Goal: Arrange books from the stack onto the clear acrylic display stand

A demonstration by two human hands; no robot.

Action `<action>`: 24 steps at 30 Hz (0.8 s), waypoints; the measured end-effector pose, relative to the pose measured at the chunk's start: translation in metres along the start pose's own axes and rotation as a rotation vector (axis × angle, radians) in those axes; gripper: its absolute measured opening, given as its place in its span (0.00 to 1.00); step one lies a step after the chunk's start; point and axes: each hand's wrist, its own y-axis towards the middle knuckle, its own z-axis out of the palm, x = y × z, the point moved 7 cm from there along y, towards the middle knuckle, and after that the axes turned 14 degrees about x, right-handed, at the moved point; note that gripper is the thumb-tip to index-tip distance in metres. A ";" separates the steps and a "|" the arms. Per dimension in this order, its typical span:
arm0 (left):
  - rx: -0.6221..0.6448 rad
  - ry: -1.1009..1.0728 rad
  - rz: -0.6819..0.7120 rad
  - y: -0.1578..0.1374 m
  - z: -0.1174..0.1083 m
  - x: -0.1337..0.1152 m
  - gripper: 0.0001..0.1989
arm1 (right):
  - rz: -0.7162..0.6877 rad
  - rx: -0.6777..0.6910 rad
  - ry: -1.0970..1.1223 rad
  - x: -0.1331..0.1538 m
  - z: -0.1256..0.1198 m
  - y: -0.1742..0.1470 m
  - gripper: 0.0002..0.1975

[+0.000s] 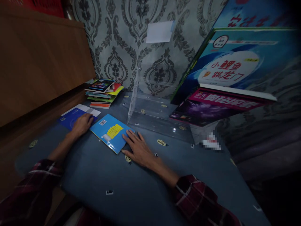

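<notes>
A light blue book [100, 128] with a yellow patch and a barcode lies flat on the table, back cover up. My right hand [139, 149] rests at its right corner, fingers spread and the fingertips touching the cover's edge. Left of it, a dark blue book [70, 118] lies partly over a white and grey sheet or cover [94, 111]. My left hand [81, 125] lies on the dark blue book's right part, fingers loosely bent and not closed around anything I can see. That hand hides part of the book.
Behind my left hand stands a stack of books [101, 91]. A clear acrylic rack [150, 117] fills the middle back, with large books [225, 69] leaning at its right side. A wooden panel [42, 62] borders the left. The tablecloth [131, 194] is grey-blue with pineapples.
</notes>
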 end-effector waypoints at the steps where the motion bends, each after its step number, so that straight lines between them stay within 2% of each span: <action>1: -0.002 -0.009 0.057 -0.002 0.005 -0.014 0.26 | 0.002 0.007 -0.003 0.000 0.000 0.000 0.35; 5: -0.027 -0.020 0.168 -0.015 0.021 -0.052 0.26 | -0.001 0.012 -0.006 0.001 0.000 -0.005 0.35; 11: -0.048 -0.024 0.273 -0.044 0.019 -0.083 0.25 | 0.024 -0.014 0.011 -0.008 -0.001 -0.043 0.31; 16: -0.034 -0.097 0.377 -0.068 0.021 -0.117 0.22 | 0.065 -0.139 0.013 -0.021 -0.007 -0.082 0.23; 21: 0.031 -0.208 0.548 -0.093 0.030 -0.152 0.20 | 0.151 -0.270 -0.065 -0.035 -0.018 -0.111 0.16; 24: 0.091 -0.270 0.648 -0.103 0.033 -0.165 0.20 | 0.193 -0.298 -0.111 -0.041 -0.021 -0.122 0.14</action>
